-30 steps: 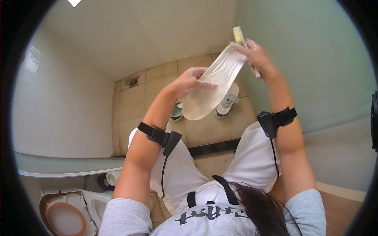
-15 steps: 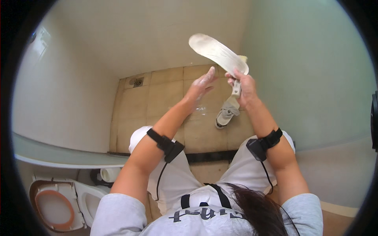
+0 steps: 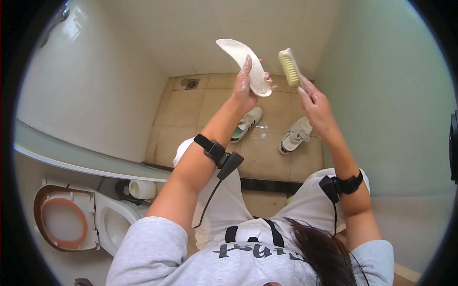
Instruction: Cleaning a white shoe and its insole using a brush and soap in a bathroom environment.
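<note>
A white insole [image 3: 245,59] is tilted up in front of me, its lower end in my left hand [image 3: 246,88]. The thumb lies across its near edge and the other fingers wrap behind it. To the right, my right hand [image 3: 315,102] grips the handle of a scrubbing brush [image 3: 290,67], whose pale yellow bristles face left toward the insole without touching it. Whitish suds or wet residue show on my left fingers. On the tiles below lie a white sneaker with dark stripes [image 3: 248,124], partly behind my left forearm, and another white sneaker with a grey tongue [image 3: 296,136].
A floor drain [image 3: 192,84] sits at the far left of the tiled floor [image 3: 181,112]. A frosted glass panel [image 3: 381,109] rises on the right. Behind the low partition at lower left stand a toilet [image 3: 117,224] with a raised lid and a white roll [image 3: 142,189].
The insole has passed from my right hand to my left. My right hand now holds only the brush, bristles raised. The view has shifted, and the striped sneaker has come into sight.
</note>
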`<state>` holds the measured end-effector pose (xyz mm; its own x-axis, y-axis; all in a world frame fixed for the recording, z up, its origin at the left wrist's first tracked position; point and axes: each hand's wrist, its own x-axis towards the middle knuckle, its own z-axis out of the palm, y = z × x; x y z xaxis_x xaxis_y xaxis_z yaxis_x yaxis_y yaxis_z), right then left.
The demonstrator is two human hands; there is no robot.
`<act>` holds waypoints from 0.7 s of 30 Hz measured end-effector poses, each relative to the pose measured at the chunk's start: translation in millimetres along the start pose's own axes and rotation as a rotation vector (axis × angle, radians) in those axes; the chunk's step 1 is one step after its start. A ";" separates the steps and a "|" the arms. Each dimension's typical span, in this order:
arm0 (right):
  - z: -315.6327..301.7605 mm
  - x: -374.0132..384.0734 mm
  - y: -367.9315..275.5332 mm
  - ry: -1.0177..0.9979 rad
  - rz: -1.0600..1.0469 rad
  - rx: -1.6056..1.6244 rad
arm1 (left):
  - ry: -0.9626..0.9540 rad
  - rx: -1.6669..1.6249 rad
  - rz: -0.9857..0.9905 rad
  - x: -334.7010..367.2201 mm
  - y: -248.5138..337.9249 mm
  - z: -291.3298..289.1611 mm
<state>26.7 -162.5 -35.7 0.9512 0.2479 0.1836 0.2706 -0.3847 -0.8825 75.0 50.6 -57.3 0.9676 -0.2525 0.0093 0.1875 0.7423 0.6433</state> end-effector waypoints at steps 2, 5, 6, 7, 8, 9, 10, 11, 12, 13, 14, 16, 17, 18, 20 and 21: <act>6.4 -9.1 -18.2 -0.115 -0.093 -0.338 | 0.029 0.010 -0.004 -3.8 6.4 -0.3; 25.3 -25.8 -46.0 -0.225 -0.022 -0.703 | 0.072 0.004 -0.001 -4.5 7.6 9.8; 36.1 -28.3 -34.4 -0.149 -0.055 -0.659 | 0.007 -0.024 -0.036 -4.5 4.6 13.3; 44.4 -30.8 -24.8 -0.078 -0.084 -0.620 | -0.056 -0.060 -0.074 -4.9 0.1 15.7; 51.2 -27.0 -21.1 -0.042 -0.139 -0.565 | -0.112 -0.093 -0.106 -5.2 -1.0 17.1; 56.5 -19.4 -18.4 -0.005 -0.194 -0.509 | -0.136 -0.092 -0.115 -4.8 -3.2 19.3; 59.8 -12.9 -18.1 0.027 -0.254 -0.448 | -0.154 -0.087 -0.117 -6.0 -5.5 20.7; 59.9 -8.2 -19.6 0.024 -0.229 -0.439 | -0.173 -0.083 -0.119 -7.1 -7.2 21.8; 59.6 -4.0 -21.0 0.020 -0.203 -0.431 | -0.161 -0.074 -0.117 -8.1 -7.9 22.4; 59.2 -0.9 -23.3 0.019 -0.180 -0.423 | -0.150 -0.063 -0.113 -8.8 -7.6 23.9; 59.2 0.3 -27.2 0.036 -0.138 -0.516 | -0.140 -0.053 -0.110 -9.4 -7.5 25.6; 59.2 1.5 -36.2 0.076 -0.046 -0.705 | -0.083 -0.055 -0.115 -9.1 -13.3 25.8; 62.1 3.8 -35.4 0.113 -0.056 -0.729 | -0.057 -0.056 -0.121 -8.1 -17.0 26.1; 66.4 6.8 -32.5 0.150 -0.065 -0.756 | -0.048 -0.066 -0.123 -5.9 -19.2 26.1; 68.0 4.0 -28.3 0.130 -0.064 -0.755 | -0.022 -0.081 -0.130 -3.1 -20.0 25.4; 66.0 0.9 -27.8 0.075 -0.054 -0.734 | 0.009 -0.083 -0.125 -0.5 -21.2 25.0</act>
<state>10.3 -92.9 -39.6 0.9343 0.2318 0.2709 0.3217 -0.8759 -0.3597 66.3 19.5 -51.8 0.9373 -0.3406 -0.0740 0.3194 0.7545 0.5734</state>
